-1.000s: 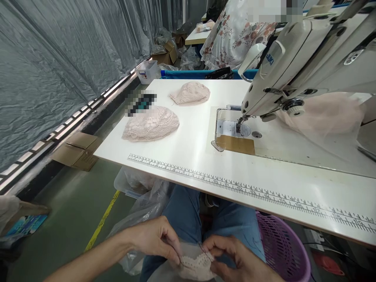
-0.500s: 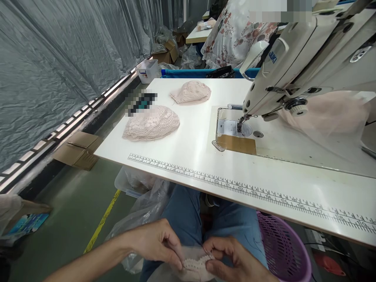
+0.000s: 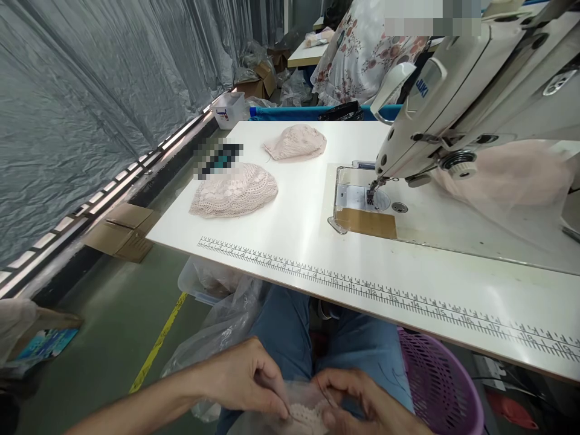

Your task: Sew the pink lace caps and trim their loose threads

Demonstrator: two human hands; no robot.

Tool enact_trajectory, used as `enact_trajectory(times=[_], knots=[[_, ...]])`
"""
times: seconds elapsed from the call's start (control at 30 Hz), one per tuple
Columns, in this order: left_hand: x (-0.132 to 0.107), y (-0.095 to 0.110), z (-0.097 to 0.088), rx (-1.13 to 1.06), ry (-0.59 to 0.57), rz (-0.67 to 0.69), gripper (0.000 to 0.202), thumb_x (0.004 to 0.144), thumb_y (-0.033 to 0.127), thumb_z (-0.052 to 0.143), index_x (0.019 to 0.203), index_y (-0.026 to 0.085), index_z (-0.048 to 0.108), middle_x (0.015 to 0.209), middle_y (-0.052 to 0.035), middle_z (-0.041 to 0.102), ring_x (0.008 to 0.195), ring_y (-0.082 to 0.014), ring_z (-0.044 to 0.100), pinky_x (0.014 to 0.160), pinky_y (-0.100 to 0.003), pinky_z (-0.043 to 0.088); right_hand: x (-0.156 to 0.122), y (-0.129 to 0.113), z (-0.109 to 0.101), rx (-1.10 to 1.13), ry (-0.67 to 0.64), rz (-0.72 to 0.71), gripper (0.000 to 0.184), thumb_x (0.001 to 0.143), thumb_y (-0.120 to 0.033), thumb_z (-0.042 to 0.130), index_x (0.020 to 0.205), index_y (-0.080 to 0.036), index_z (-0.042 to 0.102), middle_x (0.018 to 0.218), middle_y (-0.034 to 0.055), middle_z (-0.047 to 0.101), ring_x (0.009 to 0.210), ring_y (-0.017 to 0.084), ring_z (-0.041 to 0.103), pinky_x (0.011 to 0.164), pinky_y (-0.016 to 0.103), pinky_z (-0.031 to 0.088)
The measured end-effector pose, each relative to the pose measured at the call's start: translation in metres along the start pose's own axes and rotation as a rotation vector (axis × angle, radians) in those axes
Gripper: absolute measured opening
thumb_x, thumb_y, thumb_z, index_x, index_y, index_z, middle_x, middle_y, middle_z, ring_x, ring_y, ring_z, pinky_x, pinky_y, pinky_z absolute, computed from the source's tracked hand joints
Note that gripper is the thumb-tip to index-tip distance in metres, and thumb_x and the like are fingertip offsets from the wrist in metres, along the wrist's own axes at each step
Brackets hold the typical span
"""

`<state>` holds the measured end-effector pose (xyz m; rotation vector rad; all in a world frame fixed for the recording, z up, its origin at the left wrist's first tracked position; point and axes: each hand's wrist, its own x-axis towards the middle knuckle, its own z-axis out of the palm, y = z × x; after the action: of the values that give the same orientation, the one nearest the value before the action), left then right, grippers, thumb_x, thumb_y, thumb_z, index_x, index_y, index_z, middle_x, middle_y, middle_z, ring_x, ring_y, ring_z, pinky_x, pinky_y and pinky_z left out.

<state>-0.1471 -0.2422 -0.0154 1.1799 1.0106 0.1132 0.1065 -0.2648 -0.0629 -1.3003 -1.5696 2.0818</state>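
Note:
Over my lap, both hands pinch a piece of pale lace fabric (image 3: 309,415) with a sheer edge. My left hand (image 3: 256,380) grips its left side between thumb and fingertips. On the other side, my right hand (image 3: 357,399) holds the lace with bent fingers; a thin dark line shows by the index finger, too fine to identify. The fabric's lower part runs out of the picture. Up on the white table lie a beige lace piece shaped like a cup (image 3: 235,190) and a second, smoother one (image 3: 296,142) farther back.
A sewing machine (image 3: 421,109) stands on the table's right, with sheer pink fabric (image 3: 507,175) behind it. A printed ruler (image 3: 335,275) follows the front edge. Below are a purple basket (image 3: 439,380) and a clear plastic bin (image 3: 194,284). A person in a floral garment (image 3: 357,54) is beyond.
Both hands keep their pinch on the lace and have shifted slightly; my left fingertips moved a little right and down. The table's things stay where they were.

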Motion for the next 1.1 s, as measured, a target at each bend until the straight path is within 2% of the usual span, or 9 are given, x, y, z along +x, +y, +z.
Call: enact_trajectory(times=[0.13, 0.27, 0.37, 0.5, 0.63, 0.77, 0.9, 1.1], knots=[[0.000, 0.001, -0.001, 0.011, 0.026, -0.035, 0.020, 0.069, 0.033, 0.076, 0.080, 0.016, 0.078, 0.070, -0.0045, 0.073, 0.057, -0.0121, 0.063, 0.049, -0.014, 0.039, 0.007, -0.005, -0.002, -0.009, -0.115, 0.002, 0.034, 0.079, -0.050, 0.062, 0.091, -0.019, 0.069, 0.080, 0.0013, 0.054, 0.081, 0.019, 0.053, 0.076, 0.030, 0.044], [0.000, -0.001, -0.001, -0.053, -0.005, -0.059, 0.020, 0.068, 0.035, 0.078, 0.079, 0.018, 0.078, 0.070, -0.0028, 0.073, 0.060, -0.0113, 0.064, 0.054, -0.013, 0.043, 0.007, -0.005, -0.006, 0.019, -0.097, 0.005, 0.039, 0.081, -0.051, 0.061, 0.100, -0.018, 0.069, 0.088, 0.0032, 0.057, 0.086, 0.020, 0.053, 0.080, 0.030, 0.043], [0.002, -0.004, -0.002, -0.106, -0.045, -0.080, 0.025, 0.068, 0.040, 0.078, 0.080, 0.018, 0.077, 0.072, -0.0025, 0.073, 0.063, -0.0122, 0.065, 0.059, -0.014, 0.048, 0.006, -0.005, -0.009, 0.043, -0.139, 0.009, 0.037, 0.080, -0.052, 0.062, 0.096, -0.019, 0.071, 0.085, 0.0023, 0.059, 0.084, 0.019, 0.055, 0.078, 0.028, 0.044], [0.005, -0.008, -0.003, -0.114, -0.084, -0.064, 0.039, 0.065, 0.053, 0.077, 0.083, 0.017, 0.077, 0.072, -0.0030, 0.073, 0.064, -0.0134, 0.065, 0.063, -0.017, 0.051, 0.011, -0.010, -0.009, 0.076, -0.191, 0.018, 0.040, 0.072, -0.058, 0.067, 0.083, -0.019, 0.073, 0.073, 0.0010, 0.059, 0.072, 0.017, 0.054, 0.068, 0.026, 0.044], [0.007, -0.014, -0.004, -0.130, -0.101, -0.054, 0.047, 0.063, 0.059, 0.076, 0.084, 0.016, 0.077, 0.071, -0.0035, 0.072, 0.063, -0.0128, 0.064, 0.065, -0.018, 0.052, 0.017, -0.014, -0.008, 0.134, -0.246, -0.007, 0.045, 0.072, -0.061, 0.067, 0.072, -0.017, 0.072, 0.062, -0.0013, 0.051, 0.062, 0.013, 0.045, 0.058, 0.023, 0.038], [0.008, -0.021, -0.005, -0.165, -0.107, -0.084, 0.054, 0.062, 0.063, 0.074, 0.086, 0.014, 0.077, 0.070, -0.0040, 0.071, 0.061, -0.0120, 0.063, 0.063, -0.017, 0.051, 0.019, -0.012, -0.009, 0.205, -0.262, -0.041, 0.043, 0.074, -0.057, 0.068, 0.075, -0.014, 0.073, 0.061, -0.0019, 0.048, 0.061, 0.011, 0.041, 0.054, 0.022, 0.031], [0.008, -0.020, -0.006, -0.105, -0.102, -0.039, 0.056, 0.065, 0.065, 0.071, 0.089, 0.015, 0.077, 0.076, -0.0047, 0.073, 0.065, -0.0128, 0.064, 0.064, -0.016, 0.050, 0.022, -0.011, -0.008, 0.270, -0.336, -0.068, 0.044, 0.075, -0.055, 0.069, 0.074, -0.012, 0.074, 0.058, -0.0032, 0.041, 0.057, 0.009, 0.034, 0.052, 0.023, 0.023], [0.007, -0.013, -0.010, -0.058, -0.131, 0.002, 0.066, 0.067, 0.071, 0.064, 0.096, 0.013, 0.075, 0.086, -0.0075, 0.074, 0.076, -0.0155, 0.067, 0.066, -0.015, 0.050, 0.026, -0.012, -0.006, 0.294, -0.354, -0.059, 0.041, 0.076, -0.052, 0.069, 0.078, -0.012, 0.076, 0.060, -0.0010, 0.048, 0.060, 0.011, 0.039, 0.055, 0.023, 0.027]])
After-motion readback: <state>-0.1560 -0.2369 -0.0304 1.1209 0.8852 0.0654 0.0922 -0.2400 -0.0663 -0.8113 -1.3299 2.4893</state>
